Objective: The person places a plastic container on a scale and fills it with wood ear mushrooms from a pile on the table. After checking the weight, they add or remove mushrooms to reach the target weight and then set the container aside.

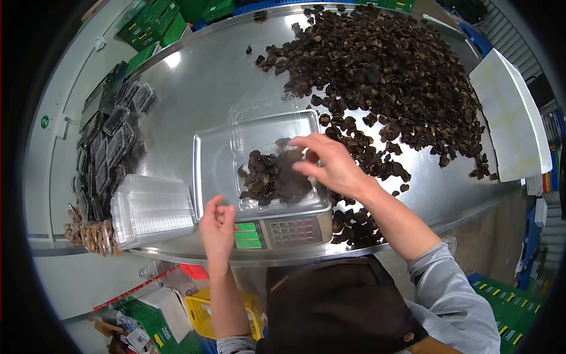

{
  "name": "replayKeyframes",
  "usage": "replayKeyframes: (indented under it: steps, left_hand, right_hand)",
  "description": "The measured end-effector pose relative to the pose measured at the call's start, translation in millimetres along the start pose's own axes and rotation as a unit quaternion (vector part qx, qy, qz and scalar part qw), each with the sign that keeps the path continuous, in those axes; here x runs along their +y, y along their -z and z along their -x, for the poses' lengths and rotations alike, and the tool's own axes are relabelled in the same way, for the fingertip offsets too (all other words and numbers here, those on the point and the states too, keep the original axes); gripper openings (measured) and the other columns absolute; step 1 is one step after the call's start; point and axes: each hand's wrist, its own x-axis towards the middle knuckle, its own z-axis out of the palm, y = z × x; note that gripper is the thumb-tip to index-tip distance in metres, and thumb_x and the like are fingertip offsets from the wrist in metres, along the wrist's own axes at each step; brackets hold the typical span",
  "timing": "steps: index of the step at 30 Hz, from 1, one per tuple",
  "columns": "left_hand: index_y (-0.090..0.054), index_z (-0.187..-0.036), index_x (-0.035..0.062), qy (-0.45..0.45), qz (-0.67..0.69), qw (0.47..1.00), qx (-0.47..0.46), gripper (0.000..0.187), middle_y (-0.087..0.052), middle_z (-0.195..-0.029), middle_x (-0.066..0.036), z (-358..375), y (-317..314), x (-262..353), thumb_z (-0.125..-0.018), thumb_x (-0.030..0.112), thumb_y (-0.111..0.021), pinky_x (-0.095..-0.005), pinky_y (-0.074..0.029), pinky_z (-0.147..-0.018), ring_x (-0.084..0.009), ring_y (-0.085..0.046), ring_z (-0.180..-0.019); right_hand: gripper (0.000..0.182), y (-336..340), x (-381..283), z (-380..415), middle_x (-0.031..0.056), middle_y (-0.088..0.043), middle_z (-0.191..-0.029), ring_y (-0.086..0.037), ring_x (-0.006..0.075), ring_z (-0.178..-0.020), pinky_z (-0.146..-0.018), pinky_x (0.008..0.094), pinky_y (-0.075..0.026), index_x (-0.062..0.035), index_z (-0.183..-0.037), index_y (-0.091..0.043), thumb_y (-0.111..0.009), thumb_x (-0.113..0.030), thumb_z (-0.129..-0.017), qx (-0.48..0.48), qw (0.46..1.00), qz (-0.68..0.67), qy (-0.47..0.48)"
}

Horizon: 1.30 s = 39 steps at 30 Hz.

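A clear plastic clamshell box lies with its lid up on the steel pan of a digital scale. Dark brown wood ear mushrooms fill part of the box. Above its right side is my right hand, thumb and fingers apart, nothing gripped between them. Just beneath that hand, more mushrooms are smeared by motion. My left hand hovers at the scale's front left corner, beside the green display; its fingers are loosely bent and apart, holding nothing.
A big heap of mushrooms covers the table's back right, with loose ones trailing to the scale. Stacked clear boxes stand left of the scale, filled packs beyond. A white panel stands at the right edge.
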Motion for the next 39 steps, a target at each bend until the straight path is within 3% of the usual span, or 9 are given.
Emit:
replayKeyframes:
  steps: [7,9,13,15,17,19,20,32,39]
  left_hand:
    - [-0.055,-0.121,-0.0021,0.089,0.056,0.99,-0.091,0.039,-0.063,-0.08,-0.011,0.9,-9.8,-21.6,-0.099,0.03,-0.055,-0.0241,-0.043,-0.041,-0.0127,-0.057,-0.05]
    - [-0.054,-0.117,-0.003,0.089,0.096,0.986,-0.1,0.047,-0.064,-0.081,-0.013,-0.6,-10.9,-20.6,-0.102,0.041,-0.045,-0.0254,-0.045,-0.041,-0.017,-0.06,-0.052]
    - [-0.047,-0.12,-0.0094,0.137,0.283,0.942,-0.114,0.069,-0.064,-0.085,-0.018,-3.4,-4.2,-23.0,-0.102,0.055,-0.027,-0.0277,-0.048,-0.044,-0.0218,-0.063,-0.056]
    - [-0.052,-0.113,-0.0049,0.147,0.363,0.912,-0.122,0.045,-0.065,-0.085,-0.017,-3.4,-1.9,-16.5,-0.102,0.038,-0.043,-0.0263,-0.05,-0.044,-0.0209,-0.064,-0.057]
    - [-0.054,-0.109,-0.0042,0.132,0.302,0.937,-0.119,0.033,-0.065,-0.084,-0.016,-7.2,-3.2,-24.1,-0.097,0.026,-0.049,-0.0261,-0.05,-0.044,-0.0202,-0.064,-0.057]
    - [-0.055,-0.104,-0.0034,0.116,0.237,0.956,-0.13,0.021,-0.065,-0.083,-0.015,-10.1,-6.3,-31.7,-0.093,0.015,-0.054,-0.0259,-0.05,-0.044,-0.0195,-0.065,-0.057]
    - [-0.055,-0.1,-0.0026,0.129,0.242,0.953,-0.128,0.015,-0.065,-0.081,-0.015,-11.9,-5.0,-33.0,-0.088,0.007,-0.056,-0.0258,-0.049,-0.043,-0.0189,-0.064,-0.056]
    - [-0.05,-0.085,0.0048,0.141,0.39,0.888,-0.197,0.013,-0.062,-0.074,-0.011,-2.6,6.2,0.3,-0.081,-0.007,-0.053,-0.026,-0.046,-0.042,-0.0188,-0.057,-0.049]
    - [-0.057,-0.107,-0.0041,-0.078,0.442,0.877,0.172,0.019,-0.065,-0.105,-0.017,-145.4,195.4,16.6,-0.096,0.012,-0.054,-0.0269,-0.054,-0.077,-0.021,-0.065,-0.092]
  right_hand:
    - [0.056,-32.0,60.7,-54.3,0.0152,-0.045,-0.145,-0.049,0.0268,-0.128,-0.105,0.0377,-0.041,-0.0017,-0.142,-0.04,-0.048,-0.039,-0.101,0.121,0.939,-0.252,-0.202]
    - [0.056,-47.2,76.7,-64.8,0.0146,-0.048,-0.142,-0.049,0.0261,-0.127,-0.106,0.038,-0.04,0.0003,-0.14,-0.041,-0.044,-0.041,-0.102,0.153,0.838,-0.48,-0.207]
    - [0.051,-29.7,59.4,-27.9,0.0153,-0.053,-0.135,-0.053,0.023,-0.121,-0.103,0.0379,-0.042,-0.0007,-0.137,-0.043,-0.049,-0.034,-0.1,0.146,0.868,-0.469,-0.077]
    - [0.045,-16.4,29.2,4.0,0.0171,-0.056,-0.129,-0.052,0.0303,-0.122,-0.1,0.0397,-0.042,-0.0049,-0.126,-0.056,-0.057,-0.035,-0.093,0.013,0.997,0.032,-0.071]
    - [0.041,-24.0,21.3,31.8,0.0173,-0.063,-0.112,-0.059,0.0323,-0.107,-0.092,0.0409,-0.047,-0.0047,-0.12,-0.06,-0.061,-0.03,-0.088,0.069,0.991,0.056,-0.102]
    - [0.042,-17.8,24.1,48.9,0.0155,-0.067,-0.095,-0.065,0.0335,-0.094,-0.086,0.0412,-0.051,-0.002,-0.122,-0.058,-0.063,-0.026,-0.087,-0.057,0.966,-0.034,-0.248]
    - [0.035,-13.9,18.5,54.2,0.0072,-0.066,-0.077,-0.064,0.0144,-0.067,-0.065,0.0304,-0.053,0.0019,-0.12,-0.057,-0.061,-0.018,-0.091,-0.063,0.975,-0.055,-0.205]
    - [0.036,-16.5,5.6,59.5,0.0081,-0.063,-0.08,-0.063,0.0134,-0.067,-0.058,0.0249,-0.049,0.0056,-0.123,-0.048,-0.058,-0.007,-0.092,-0.018,0.865,-0.393,-0.313]
    - [0.042,-21.4,-2.9,61.6,0.0102,-0.065,-0.108,-0.065,0.0157,-0.092,-0.082,0.0297,-0.053,-0.002,-0.133,-0.049,-0.057,-0.025,-0.099,-0.061,0.875,-0.423,-0.229]
